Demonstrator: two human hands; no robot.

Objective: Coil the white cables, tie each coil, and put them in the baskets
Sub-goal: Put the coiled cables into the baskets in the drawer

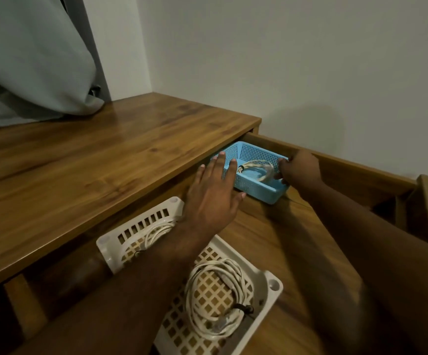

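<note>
Fingers of the left hand (214, 193) lie straight and spread, flat against the near-left wall of the blue basket (259, 192), gripping nothing. Across the basket, the right hand (298, 170) has its fingers curled over the far-right rim, holding that edge. Between the two hands, inside the blue basket, sits a small coil of white cable (257, 170) with a dark tie showing at its left side.

The blue basket rests in the open drawer (361, 172), at its back end, partly tucked under the front edge of the wooden desk top (92, 160). Nearer the front of the drawer stands a white basket (264, 278). It holds a large coiled white cable (215, 290) with a dark tie near its lower right, and a second, smaller coil (156, 233) toward its far end.

By my reading the task is close to its end: three coils are visible, all in baskets, and at least two are tied. I see no loose cable on the desk top or the drawer floor. What seems left is settling the blue basket in place.

Much is hidden, though. The left forearm crosses the white basket and covers most of the smaller coil, so I cannot tell whether it is tied. The desk edge hides the blue basket's back corner, the frame cuts off the white basket's near end, and the dim light blurs the right fingertips.
</note>
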